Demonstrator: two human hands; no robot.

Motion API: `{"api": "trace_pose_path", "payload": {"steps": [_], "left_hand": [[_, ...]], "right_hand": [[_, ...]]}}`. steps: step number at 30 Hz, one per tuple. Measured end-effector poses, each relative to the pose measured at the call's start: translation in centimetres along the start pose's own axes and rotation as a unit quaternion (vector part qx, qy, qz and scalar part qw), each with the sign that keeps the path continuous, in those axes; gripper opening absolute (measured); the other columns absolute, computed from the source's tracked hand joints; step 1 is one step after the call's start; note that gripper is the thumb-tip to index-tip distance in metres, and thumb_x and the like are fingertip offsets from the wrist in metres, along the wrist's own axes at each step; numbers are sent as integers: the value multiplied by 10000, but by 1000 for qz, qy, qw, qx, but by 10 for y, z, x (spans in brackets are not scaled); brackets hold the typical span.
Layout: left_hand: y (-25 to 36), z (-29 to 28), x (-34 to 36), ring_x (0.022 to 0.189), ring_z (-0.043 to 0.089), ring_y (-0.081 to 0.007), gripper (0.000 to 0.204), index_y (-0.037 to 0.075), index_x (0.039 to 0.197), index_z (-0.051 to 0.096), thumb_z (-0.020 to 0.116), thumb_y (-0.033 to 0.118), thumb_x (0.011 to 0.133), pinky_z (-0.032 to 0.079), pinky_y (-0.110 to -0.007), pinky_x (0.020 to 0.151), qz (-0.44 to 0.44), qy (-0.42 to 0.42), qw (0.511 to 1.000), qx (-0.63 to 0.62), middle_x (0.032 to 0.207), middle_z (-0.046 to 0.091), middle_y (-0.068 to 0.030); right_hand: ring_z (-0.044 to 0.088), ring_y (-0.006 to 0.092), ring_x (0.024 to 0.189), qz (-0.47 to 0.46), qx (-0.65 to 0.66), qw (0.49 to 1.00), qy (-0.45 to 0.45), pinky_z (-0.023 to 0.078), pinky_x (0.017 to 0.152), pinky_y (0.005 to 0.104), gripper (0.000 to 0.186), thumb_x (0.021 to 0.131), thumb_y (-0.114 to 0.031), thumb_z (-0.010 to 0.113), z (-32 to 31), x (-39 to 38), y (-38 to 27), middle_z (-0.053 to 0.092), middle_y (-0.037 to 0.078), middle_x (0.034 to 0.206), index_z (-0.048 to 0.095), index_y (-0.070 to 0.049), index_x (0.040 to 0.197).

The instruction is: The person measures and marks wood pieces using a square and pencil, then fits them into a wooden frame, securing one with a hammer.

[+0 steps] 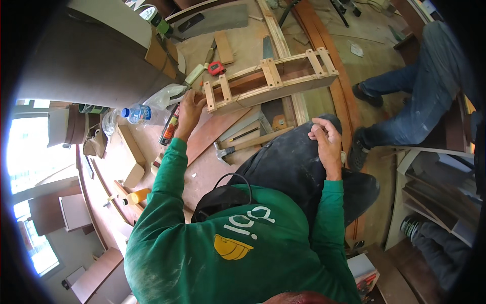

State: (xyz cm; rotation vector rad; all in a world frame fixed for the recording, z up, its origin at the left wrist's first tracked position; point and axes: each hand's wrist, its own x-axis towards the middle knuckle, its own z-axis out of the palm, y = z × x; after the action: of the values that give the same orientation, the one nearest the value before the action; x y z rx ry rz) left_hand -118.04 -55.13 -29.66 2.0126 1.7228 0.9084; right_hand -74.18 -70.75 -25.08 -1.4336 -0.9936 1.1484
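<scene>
A long, narrow wooden box frame [273, 90] with small light slats across its top lies ahead of me. At its left end is my left hand [190, 112], fingers bent and closed against the corner; the fingertips are partly hidden. My right hand [326, 143] is above my right knee, away from the frame, thumb and fingers drawn together. Anything small between them cannot be made out. A claw hammer [253, 144] and a pencil [244, 134] lie between the frame and my legs. Beside my left wrist is a dark tube with a red label [170, 125].
Beyond the frame are a red tape measure [216, 68] and wood offcuts [224, 47]. A water bottle [137, 114] and a yellow bottle [136, 196] are at left. Another person's jeans-clad legs [415, 101] are at right, beside long brown boards [340, 96].
</scene>
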Motion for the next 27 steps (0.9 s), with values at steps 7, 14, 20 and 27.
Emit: {"api": "trace_pose_path", "payload": {"steps": [7,14,20,27], "left_hand": [[6,41,10,1131,571,-379,470,-21,1173,561,843,173,851,465,-467,988,23,123,992,15,1158,574,-233],[-10,45,5,1008,724,-350,365,-28,1170,571,782,148,929,564,-441,896,-77,0,991,-112,1099,723,-225],[-12,52,21,1000,748,-291,503,-32,1241,518,839,199,931,592,-393,896,-24,11,995,-98,1098,740,-207],[-26,71,13,1010,711,-311,683,-32,1321,494,919,213,846,566,-414,921,13,55,994,-92,1114,710,-178]], "right_hand": [[681,123,877,5,18,1000,15,570,819,277,322,1054,-172,669,-2,-3,1,688,72,1040,666,55,1281],[680,125,877,24,24,999,9,576,827,280,317,1054,-168,662,-4,-1,2,686,65,1019,666,55,1280],[680,126,877,27,38,999,7,577,825,285,304,1057,-164,660,-4,0,2,686,62,1010,671,51,1271],[682,124,864,28,47,998,14,578,822,286,286,1058,-164,662,-5,0,4,691,55,993,678,41,1256]]}}
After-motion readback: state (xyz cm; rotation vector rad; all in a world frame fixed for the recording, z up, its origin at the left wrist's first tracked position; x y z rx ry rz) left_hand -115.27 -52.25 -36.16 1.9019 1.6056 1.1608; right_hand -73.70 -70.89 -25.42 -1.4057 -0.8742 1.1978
